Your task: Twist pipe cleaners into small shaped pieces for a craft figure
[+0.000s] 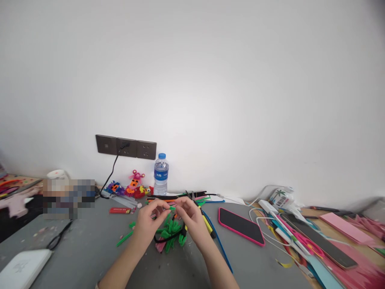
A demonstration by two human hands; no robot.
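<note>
Both my hands meet above the grey table, fingertips pinched close together. Between them shows a short piece of green pipe cleaner (172, 208). My left hand (148, 221) has thumb and index finger closed on its left end. My right hand (191, 220) pinches the other end. Just below lies a bunch of bent green pipe cleaner loops (171, 230), with some pink and black strands beside it. Pliers with yellow and black handles (208, 225) lie partly hidden behind my right hand. A straight green pipe cleaner (124, 239) rests left of my left forearm.
A water bottle (161, 175) stands by the wall, next to colourful pipe cleaner figures (134, 185). A pink-cased phone (240, 226) lies to the right, near cables, pink scissors (309, 244) and paper. At the left front is a white box-shaped device (25, 267).
</note>
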